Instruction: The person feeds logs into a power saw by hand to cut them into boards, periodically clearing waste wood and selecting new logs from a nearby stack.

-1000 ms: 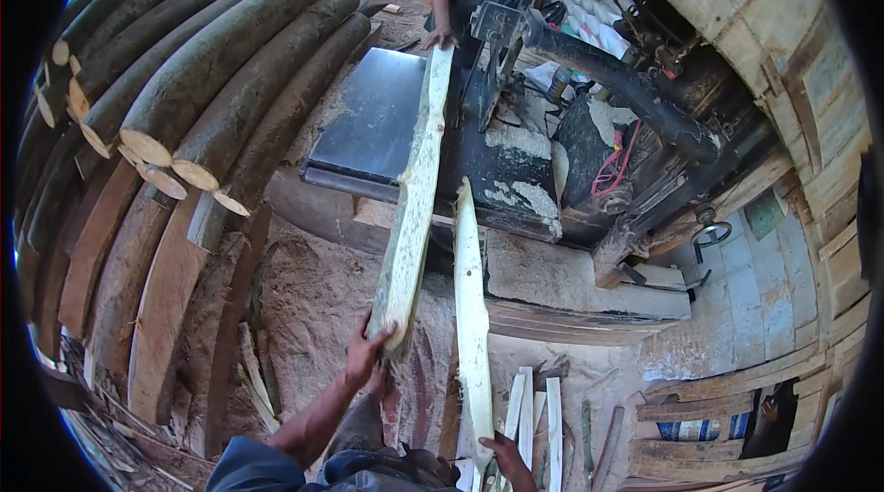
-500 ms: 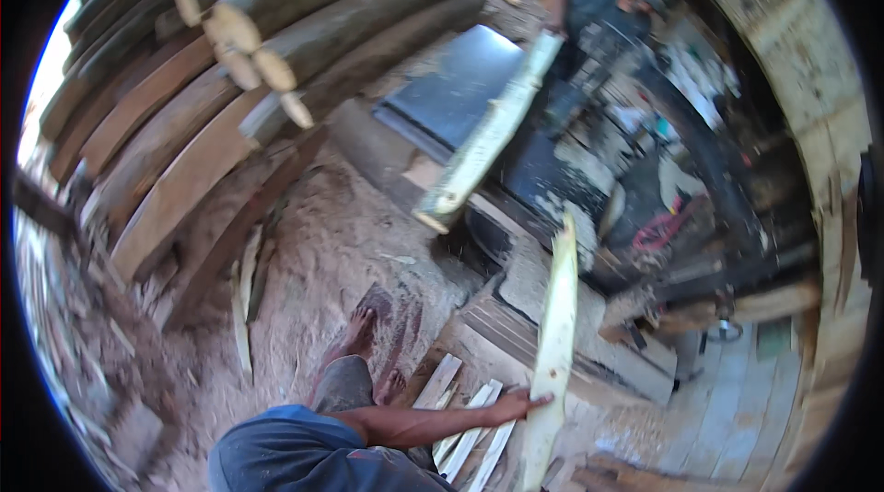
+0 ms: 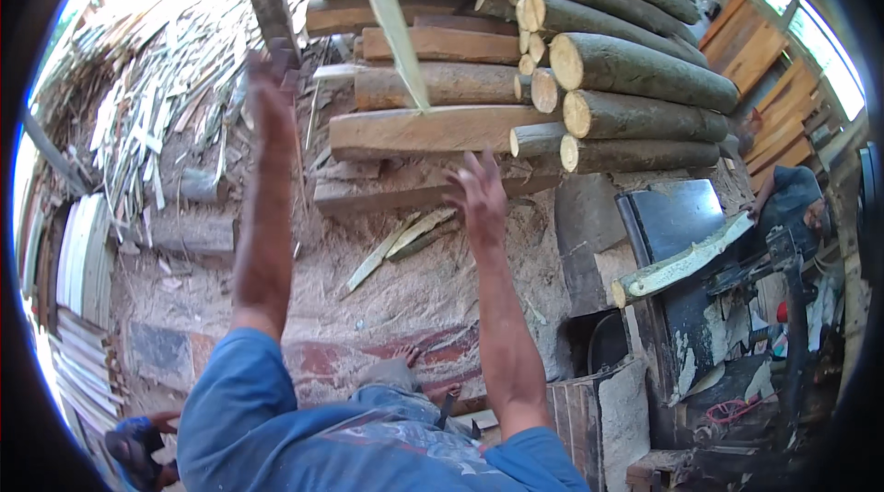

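A long pale wood slab (image 3: 394, 27) hangs in the air at the top, tilted, with its lower end before the stacked timber and its upper end cut off by the frame edge. Neither hand touches it. Stretched far forward, my left hand (image 3: 272, 87) overlaps a dark post; it is blurred, but its fingers look extended and nothing shows in them. My right hand (image 3: 481, 197) reaches forward too, fingers spread and holding nothing. Two thin offcuts (image 3: 401, 245) lie on the ground just left of it.
Stacked logs (image 3: 645, 68) and squared timbers (image 3: 442, 131) stand ahead. At right, a co-worker (image 3: 796, 202) holds a pale log piece (image 3: 683, 260) over a dark machine table (image 3: 677, 216). Scattered wood strips (image 3: 175, 77) cover the far left; another person (image 3: 138, 446) is at lower left.
The view has swung left. My right hand was on a pale slab at right; now both arms reach forward with a slab in the air. The co-worker's log piece remains over the machine.
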The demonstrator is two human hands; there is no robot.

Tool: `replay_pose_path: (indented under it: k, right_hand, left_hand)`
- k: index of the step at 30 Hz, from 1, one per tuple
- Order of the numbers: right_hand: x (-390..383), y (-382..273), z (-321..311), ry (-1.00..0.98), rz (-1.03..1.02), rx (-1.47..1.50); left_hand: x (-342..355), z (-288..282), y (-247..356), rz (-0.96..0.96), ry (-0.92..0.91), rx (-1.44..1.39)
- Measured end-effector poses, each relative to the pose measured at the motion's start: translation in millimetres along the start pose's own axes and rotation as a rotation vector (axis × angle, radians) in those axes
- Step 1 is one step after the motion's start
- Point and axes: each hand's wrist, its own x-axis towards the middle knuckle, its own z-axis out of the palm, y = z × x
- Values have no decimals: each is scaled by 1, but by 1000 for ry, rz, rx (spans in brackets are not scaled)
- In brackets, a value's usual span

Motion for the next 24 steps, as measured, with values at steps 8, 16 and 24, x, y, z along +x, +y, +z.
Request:
replay_pose_path:
  k: [8,16,24]
  right_hand:
    - [-19,62,43,-230,-253,-401]
    - [-498,251,-212,849,1240,-874]
    - [-752,190,-206,1995,1136,-847]
  left_hand:
    - [-12,-233,-49,-176,-67,7]
    - [-363,-249,-247,-1398,-1184,773]
    - [-307,-95,-314,-1100,-1183,648]
